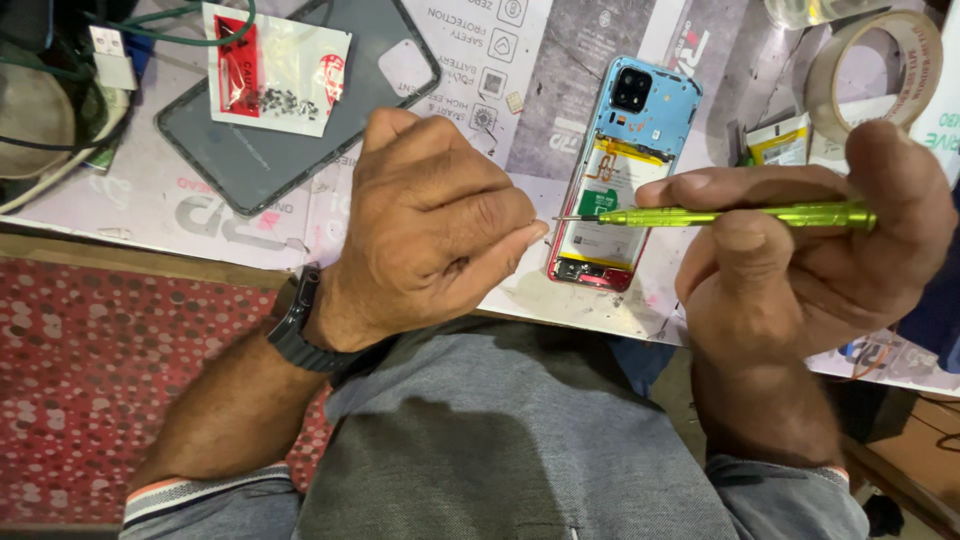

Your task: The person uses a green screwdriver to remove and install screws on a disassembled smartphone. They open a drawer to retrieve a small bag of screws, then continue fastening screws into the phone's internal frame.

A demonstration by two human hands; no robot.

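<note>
My right hand (800,265) grips a slim green screwdriver (735,215) that lies level and points left. The screwdriver's metal tip meets the pinched fingertips of my left hand (425,225). Whether a screw sits between those fingertips is too small to tell. A black watch (297,325) is on my left wrist. Behind both hands an opened phone (625,165) with a blue frame lies on the work mat (150,205), its back removed and its battery and boards showing.
A grey phone back cover (335,110) lies at upper left with a small clear bag of screws (275,70) on it. A roll of clear tape (875,65) sits at upper right. Cables and a white plug (110,55) crowd the far left. A red patterned cloth (110,390) lies below the table edge.
</note>
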